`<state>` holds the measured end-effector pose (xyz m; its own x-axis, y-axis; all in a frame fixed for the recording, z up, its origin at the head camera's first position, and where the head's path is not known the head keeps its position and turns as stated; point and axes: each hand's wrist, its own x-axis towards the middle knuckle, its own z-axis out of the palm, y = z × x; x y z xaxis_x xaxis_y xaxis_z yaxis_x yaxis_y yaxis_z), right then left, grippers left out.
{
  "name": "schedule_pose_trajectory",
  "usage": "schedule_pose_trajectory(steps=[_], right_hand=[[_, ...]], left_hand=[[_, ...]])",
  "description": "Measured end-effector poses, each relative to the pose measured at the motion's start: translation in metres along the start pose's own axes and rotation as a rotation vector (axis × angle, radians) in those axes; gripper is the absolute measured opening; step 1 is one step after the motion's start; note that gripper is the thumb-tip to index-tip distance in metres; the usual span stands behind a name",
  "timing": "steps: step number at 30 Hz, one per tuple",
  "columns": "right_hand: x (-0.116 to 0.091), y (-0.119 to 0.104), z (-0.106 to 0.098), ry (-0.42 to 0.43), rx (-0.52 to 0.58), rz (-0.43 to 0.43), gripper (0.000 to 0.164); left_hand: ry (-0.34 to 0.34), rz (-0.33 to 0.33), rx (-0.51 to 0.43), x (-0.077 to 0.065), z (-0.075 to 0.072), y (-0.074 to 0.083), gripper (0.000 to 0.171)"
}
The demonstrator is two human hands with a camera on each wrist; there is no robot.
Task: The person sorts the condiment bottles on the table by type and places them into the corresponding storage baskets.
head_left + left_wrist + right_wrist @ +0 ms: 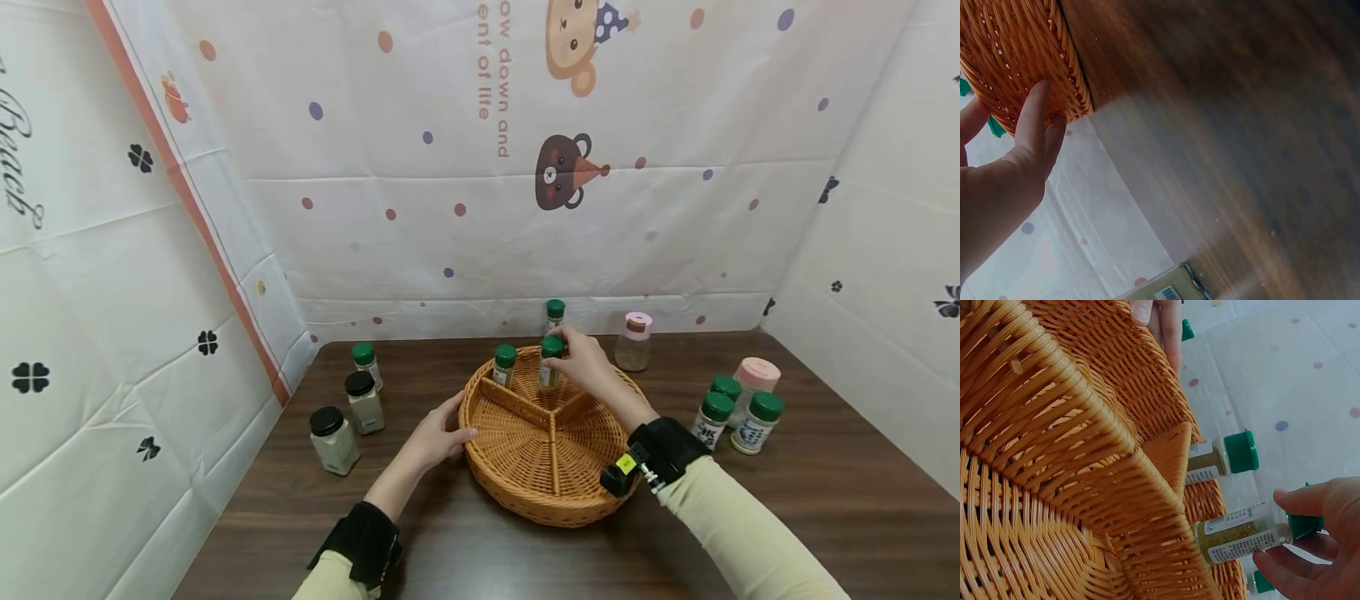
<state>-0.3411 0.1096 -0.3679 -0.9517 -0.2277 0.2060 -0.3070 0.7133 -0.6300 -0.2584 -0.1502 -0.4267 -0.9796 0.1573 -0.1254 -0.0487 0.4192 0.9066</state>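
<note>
A round wicker basket (555, 500) with dividers stands on the dark wooden table. My left hand (438, 435) grips its left rim, thumb over the edge and fingers along the woven outer wall (1019, 56). In the back compartment my right hand (588, 362) pinches a green-capped spice jar (550, 371) near its cap. The right wrist view shows greenish-brown flakes inside this labelled jar (1238, 534). Another green-capped jar (503, 367) stands left of it in the basket, partly behind a divider in the right wrist view.
Behind the basket are a green-capped jar (555, 312) and a pink-lidded jar (633, 343). Two black-lidded jars (335, 442) and a green-capped jar (366, 364) stand left. At right, several green-capped jars (756, 423) cluster by a pink-lidded one (757, 375). A printed cloth (450, 250) hangs behind.
</note>
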Motion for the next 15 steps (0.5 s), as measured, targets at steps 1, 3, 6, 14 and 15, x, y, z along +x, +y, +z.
schedule_pose_trajectory(steps=[1,3,6,14,15], right_hand=[[0.001,0.0,0.002,-0.001,0.003,-0.005,0.045],[0.002,-0.001,0.006,-0.003,0.014,-0.011,0.044],[0.005,-0.003,0.011,-0.007,0.021,-0.019,0.043],[0.012,-0.008,0.023,-0.048,0.045,-0.011,0.044],[0.013,-0.008,0.024,-0.054,0.045,-0.01,0.044]], left_hand=[[0.0,-0.002,0.002,0.0,0.0,0.0,0.07],[0.002,-0.007,0.005,-0.001,-0.001,0.0,0.07],[0.004,-0.009,0.012,-0.001,-0.002,0.0,0.07],[0.0,-0.003,0.004,0.0,-0.001,-0.001,0.069],[-0.003,-0.004,-0.001,0.0,-0.001,-0.001,0.069]])
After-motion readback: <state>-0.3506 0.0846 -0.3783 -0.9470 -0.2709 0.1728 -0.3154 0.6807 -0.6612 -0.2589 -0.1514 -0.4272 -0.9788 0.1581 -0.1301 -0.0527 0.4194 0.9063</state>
